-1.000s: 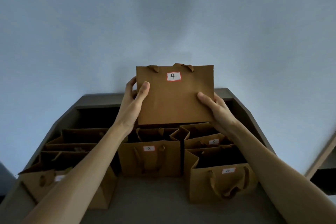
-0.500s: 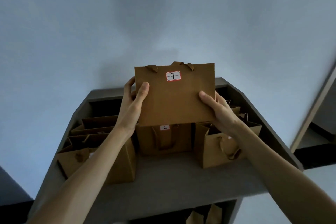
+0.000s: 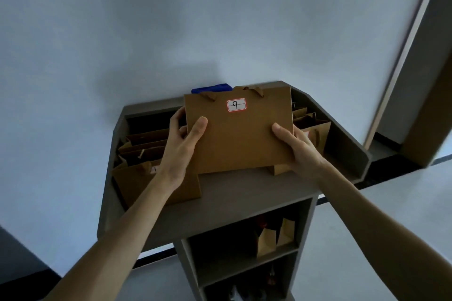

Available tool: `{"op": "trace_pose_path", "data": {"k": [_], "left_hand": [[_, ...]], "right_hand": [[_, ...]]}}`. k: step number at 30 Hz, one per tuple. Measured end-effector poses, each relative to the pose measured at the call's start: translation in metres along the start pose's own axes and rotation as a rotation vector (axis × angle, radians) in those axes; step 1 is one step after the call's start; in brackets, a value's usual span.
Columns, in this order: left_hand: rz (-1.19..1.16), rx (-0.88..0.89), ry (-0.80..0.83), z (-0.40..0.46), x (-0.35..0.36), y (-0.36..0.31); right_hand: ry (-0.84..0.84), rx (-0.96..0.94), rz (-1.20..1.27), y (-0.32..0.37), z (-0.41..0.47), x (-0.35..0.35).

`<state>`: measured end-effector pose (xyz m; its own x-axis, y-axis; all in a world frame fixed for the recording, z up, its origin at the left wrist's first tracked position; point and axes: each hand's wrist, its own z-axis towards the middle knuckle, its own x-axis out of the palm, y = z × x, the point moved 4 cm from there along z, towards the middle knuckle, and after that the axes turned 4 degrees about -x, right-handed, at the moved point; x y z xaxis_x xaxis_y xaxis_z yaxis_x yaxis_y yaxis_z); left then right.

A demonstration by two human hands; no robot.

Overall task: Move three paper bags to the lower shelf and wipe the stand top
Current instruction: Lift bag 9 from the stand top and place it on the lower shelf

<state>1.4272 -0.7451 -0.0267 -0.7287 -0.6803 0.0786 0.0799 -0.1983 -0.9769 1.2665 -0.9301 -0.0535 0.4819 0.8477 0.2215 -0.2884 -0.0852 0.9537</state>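
I hold a flat brown paper bag labelled 9 (image 3: 238,134) upright above the grey stand top (image 3: 234,193). My left hand (image 3: 182,146) grips its left edge and my right hand (image 3: 297,146) grips its right edge. More brown paper bags stand on the stand top, a group at the left (image 3: 144,161) and a group at the right (image 3: 309,127), partly hidden behind the held bag. A blue cloth (image 3: 211,88) shows at the back edge behind the bag. Below the top, a lower shelf (image 3: 244,260) holds one small brown bag (image 3: 274,237).
The stand has raised side walls (image 3: 347,151) and backs onto a pale wall. A second, darker shelf (image 3: 247,286) lies under the first. A grey door frame (image 3: 413,56) rises at the right, with pale floor around the stand.
The view has tilted down and pulled back, so the stand's lower shelves now show. The bag labelled 9 stays in both hands and sits lower and nearer over the top's front.
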Motion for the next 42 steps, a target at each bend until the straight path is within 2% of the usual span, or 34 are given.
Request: {"op": "trace_pose_path", "data": {"k": [7, 14, 19, 23, 32, 42], "left_hand": [[0.078, -0.019, 0.115, -0.034, 0.005, 0.009], [0.037, -0.03, 0.025, -0.063, 0.02, 0.02], [0.051, -0.05, 0.028, -0.078, 0.036, 0.031], [0.069, -0.131, 0.05, -0.091, 0.052, 0.058], [0.097, -0.312, 0.047, -0.127, 0.085, 0.142], [0.165, -0.467, 0.081, -0.179, 0.076, 0.239]], "right_hand": [[-0.012, -0.024, -0.029, 0.012, -0.032, -0.005], [0.082, 0.04, -0.193, 0.016, -0.05, -0.021], [0.127, 0.11, -0.124, 0.01, -0.067, -0.039], [0.132, 0.17, -0.133, -0.004, -0.085, -0.057], [0.093, 0.348, -0.132, -0.079, -0.132, -0.11], [0.147, 0.506, -0.113, -0.185, -0.189, -0.132]]}}
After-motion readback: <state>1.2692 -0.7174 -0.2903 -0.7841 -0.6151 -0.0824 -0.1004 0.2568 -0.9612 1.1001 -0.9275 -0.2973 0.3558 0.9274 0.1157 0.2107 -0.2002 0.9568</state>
